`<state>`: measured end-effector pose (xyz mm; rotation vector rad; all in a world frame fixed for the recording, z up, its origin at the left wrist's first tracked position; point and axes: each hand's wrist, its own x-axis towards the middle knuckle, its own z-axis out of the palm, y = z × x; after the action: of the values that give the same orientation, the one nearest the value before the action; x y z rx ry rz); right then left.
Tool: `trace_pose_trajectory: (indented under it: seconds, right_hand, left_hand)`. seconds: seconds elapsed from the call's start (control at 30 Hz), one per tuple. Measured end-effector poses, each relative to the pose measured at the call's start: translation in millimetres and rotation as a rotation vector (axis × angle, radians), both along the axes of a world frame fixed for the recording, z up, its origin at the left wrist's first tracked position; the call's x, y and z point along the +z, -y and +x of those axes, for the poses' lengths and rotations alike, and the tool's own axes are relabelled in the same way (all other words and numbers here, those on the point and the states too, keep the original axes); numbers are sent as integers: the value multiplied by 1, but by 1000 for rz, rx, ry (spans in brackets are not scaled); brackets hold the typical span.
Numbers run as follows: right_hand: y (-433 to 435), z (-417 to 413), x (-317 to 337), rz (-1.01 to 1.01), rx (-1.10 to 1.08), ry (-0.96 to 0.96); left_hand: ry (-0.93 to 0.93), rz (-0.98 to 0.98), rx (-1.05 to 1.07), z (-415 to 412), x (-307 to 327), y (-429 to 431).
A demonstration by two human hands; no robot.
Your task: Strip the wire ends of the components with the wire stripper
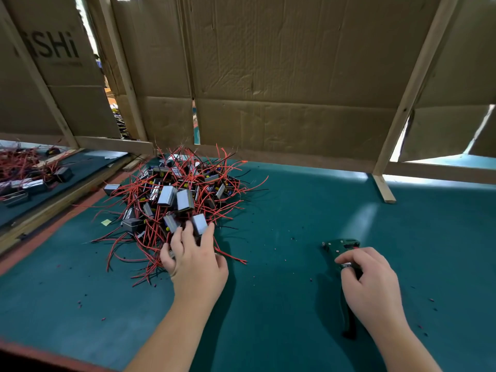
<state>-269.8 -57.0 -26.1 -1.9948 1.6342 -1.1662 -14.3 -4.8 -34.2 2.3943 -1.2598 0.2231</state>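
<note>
A heap of small grey box components (175, 200) with red and black wires lies on the green mat, left of centre. My left hand (194, 260) reaches into the heap's near edge, fingers spread around one grey component (200, 224) and touching it. Its grasp looks loose. To the right, my right hand (371, 281) grips the handles of the green wire stripper (338, 247), whose jaws point away from me and to the left. The stripper's lower handle (349, 326) sticks out below my palm.
The green mat (295, 210) carries tiny bits of cut insulation. A cardboard and wood partition (281, 89) walls off the back. Its wooden foot (385, 190) rests on the mat at the right. Beyond the left rail lies another pile of components (24, 175).
</note>
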Motion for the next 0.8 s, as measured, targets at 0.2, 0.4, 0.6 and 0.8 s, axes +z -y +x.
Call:
trace_pose_trajectory:
  seconds: [0.2,0.4,0.6,0.8]
  right_hand:
    - [-1,0,0,12,3,-7]
    - [-2,-1,1,13,5,-9]
    - [-4,0,2,27,23,-18]
    - [-5,-1,3,37,27,-29]
  left_hand:
    - [53,-267,-152,-2,3,-1]
    - [98,-245,-304,-8,4,-3]
    - [138,45,-188,-7,-4,-1]
    - [98,98,-79,-5,-6,1]
